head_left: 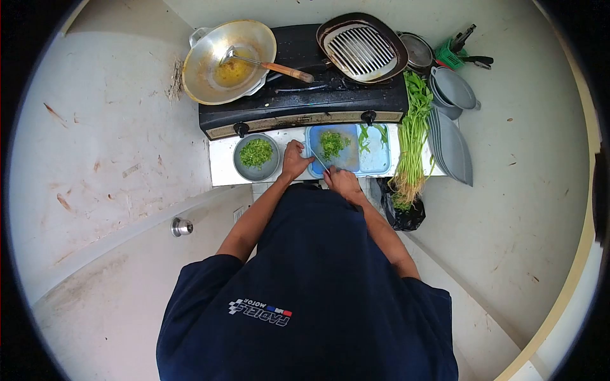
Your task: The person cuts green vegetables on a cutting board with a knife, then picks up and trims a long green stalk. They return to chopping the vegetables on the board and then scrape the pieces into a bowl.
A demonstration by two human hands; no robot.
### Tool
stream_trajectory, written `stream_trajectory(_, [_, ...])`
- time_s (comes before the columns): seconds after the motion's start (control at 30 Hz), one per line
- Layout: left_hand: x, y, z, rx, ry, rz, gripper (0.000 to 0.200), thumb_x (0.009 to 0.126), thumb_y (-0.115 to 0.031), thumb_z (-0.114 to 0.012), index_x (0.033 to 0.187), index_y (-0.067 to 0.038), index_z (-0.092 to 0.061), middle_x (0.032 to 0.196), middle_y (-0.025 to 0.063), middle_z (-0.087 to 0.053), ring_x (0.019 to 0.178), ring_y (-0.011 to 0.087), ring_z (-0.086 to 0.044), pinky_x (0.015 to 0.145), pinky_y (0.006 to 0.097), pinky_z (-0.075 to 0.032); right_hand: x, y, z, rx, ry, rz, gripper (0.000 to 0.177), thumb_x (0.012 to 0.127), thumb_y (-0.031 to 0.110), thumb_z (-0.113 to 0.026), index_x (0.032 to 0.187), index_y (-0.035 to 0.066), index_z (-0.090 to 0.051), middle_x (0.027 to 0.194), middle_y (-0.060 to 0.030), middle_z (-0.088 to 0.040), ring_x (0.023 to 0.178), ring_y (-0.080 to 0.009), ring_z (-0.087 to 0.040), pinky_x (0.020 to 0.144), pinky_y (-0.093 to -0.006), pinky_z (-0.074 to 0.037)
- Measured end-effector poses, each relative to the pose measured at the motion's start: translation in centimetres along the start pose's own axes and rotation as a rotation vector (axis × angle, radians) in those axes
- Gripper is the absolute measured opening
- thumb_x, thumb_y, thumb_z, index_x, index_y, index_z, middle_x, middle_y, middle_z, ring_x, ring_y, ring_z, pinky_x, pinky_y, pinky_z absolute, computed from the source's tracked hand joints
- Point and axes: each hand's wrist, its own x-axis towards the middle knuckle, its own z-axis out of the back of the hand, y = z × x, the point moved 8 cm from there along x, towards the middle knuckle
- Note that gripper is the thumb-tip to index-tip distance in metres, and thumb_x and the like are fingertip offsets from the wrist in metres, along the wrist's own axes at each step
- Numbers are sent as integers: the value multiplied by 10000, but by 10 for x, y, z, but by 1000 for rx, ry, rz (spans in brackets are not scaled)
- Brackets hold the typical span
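Note:
My right hand (344,183) is closed around the handle of a knife (319,159), its thin blade slanting up and left over the near left corner of a blue board (314,132). Beside the blade, at the board's left edge, my left hand (296,161) has its thumb and fingers apart, with nothing seen in them. Chopped green leaves (331,145) are heaped on the board. To its right lies a light blue tray (376,163) with a few loose leaf pieces (364,138). A grey bowl (239,166) full of chopped greens (255,153) stands left of my left hand.
Behind the board is a black stove (298,105) with a wok (200,70), a wooden-handled ladle (287,70) and a grill pan (362,54). At right lie long leafy stalks with roots (414,136), grey plates (452,149) and a green utensil basket (450,56). A black plastic bag (410,219) hangs below.

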Motion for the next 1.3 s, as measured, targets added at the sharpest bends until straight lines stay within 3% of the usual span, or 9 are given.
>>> stream_trajectory(0.57, [-2,2,2,-60,31,20,569,639,-200,-949,982,-53,-519,862,81,-517,807,238,-538,767,380,-486,3,-6,-6,17,-89,23,417,1044,373,-519,945,-20,-618,691,-269,-683,667,-468,-697,635,-550,-565])
stream_trajectory(0.97, [-2,10,-1,-80,46,-17,576,654,-214,-955,999,-34,-530,891,90,-537,827,230,-556,778,374,-493,1,2,-8,16,27,9,414,1044,382,-514,980,-18,-597,688,-279,-678,661,-488,-688,644,-579,-560])
stream_trajectory(1.3, [-4,10,-1,-125,53,-36,557,667,-190,-944,1017,-33,-540,918,94,-547,841,230,-564,787,367,-496,2,0,-9,3,-15,20,401,1042,376,-519,946,-3,-612,695,-259,-690,663,-457,-703,624,-554,-566])
